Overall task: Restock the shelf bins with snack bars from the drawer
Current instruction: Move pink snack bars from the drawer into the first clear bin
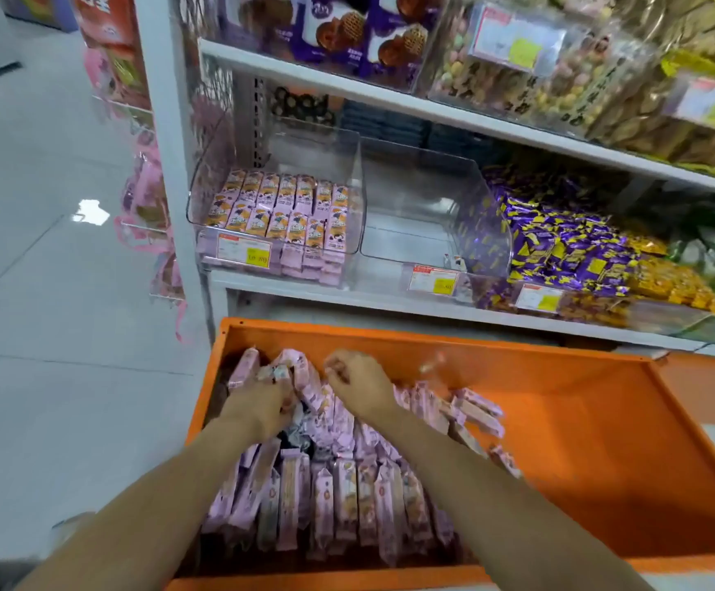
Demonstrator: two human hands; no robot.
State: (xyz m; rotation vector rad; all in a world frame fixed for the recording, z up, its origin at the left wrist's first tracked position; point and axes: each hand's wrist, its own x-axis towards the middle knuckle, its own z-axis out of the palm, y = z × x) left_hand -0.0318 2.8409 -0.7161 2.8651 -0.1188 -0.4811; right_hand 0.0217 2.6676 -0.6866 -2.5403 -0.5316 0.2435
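Note:
An orange drawer (602,441) stands pulled out under the shelf, its left half filled with pink-wrapped snack bars (347,501). My left hand (262,403) reaches into the far left of the pile and grips a few bars. My right hand (357,383) hovers beside it over the bars with fingers curled; whether it holds a bar is blurred. On the shelf above, a clear bin (349,164) at the left holds rows of the same pink bars (281,211). The clear bin (428,249) next to it is nearly bare.
Further right on the same shelf are bins of purple-and-yellow wrapped snacks (560,245) and orange packets (666,279). The upper shelf (389,100) carries purple biscuit boxes and clear tubs. The white shelf post (168,142) is at left, tiled floor (48,292) beyond it.

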